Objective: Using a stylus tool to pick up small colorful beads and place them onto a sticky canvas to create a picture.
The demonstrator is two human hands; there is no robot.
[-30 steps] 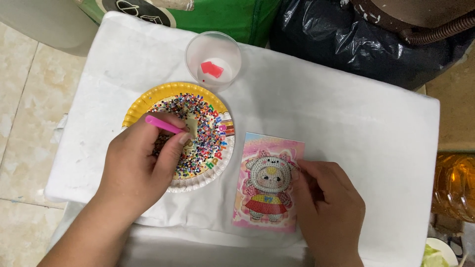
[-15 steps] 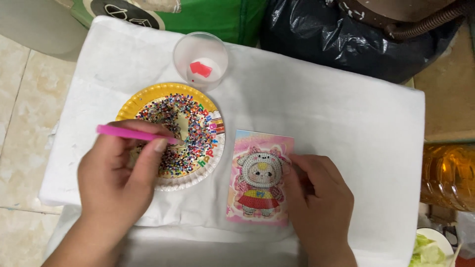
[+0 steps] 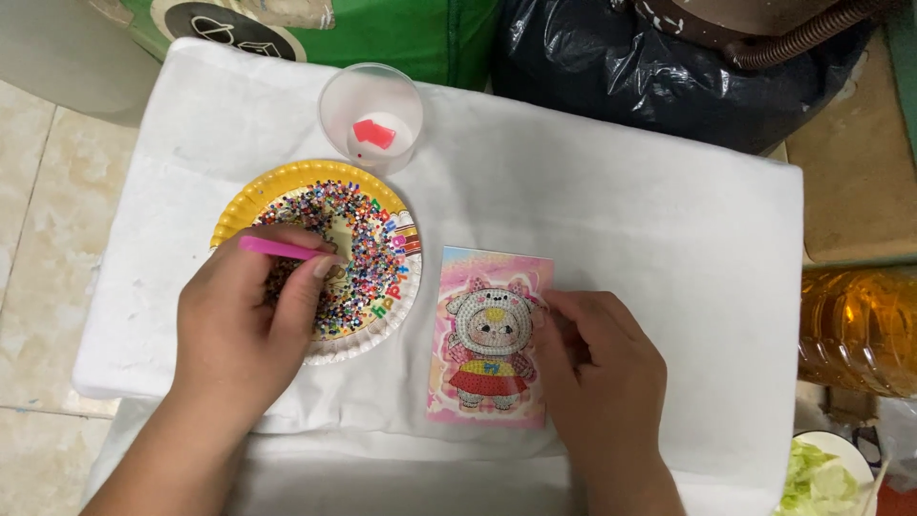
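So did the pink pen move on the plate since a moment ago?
Yes. The pink pen in the left hand has tilted, and its back end has swung in from the left, closer over the yellow rim of the paper plate.

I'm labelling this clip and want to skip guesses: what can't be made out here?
Head view:
- Pen tip: hidden by the left hand; whether it touches the beads is unclear.
- Right edge of the card: covered by the right hand.
- Bottle and the green stuff in the corner: cut off by the frame edge.

A green package (image 3: 420,38) is standing beyond my table. A round black-and-white label (image 3: 224,24) is showing on it.
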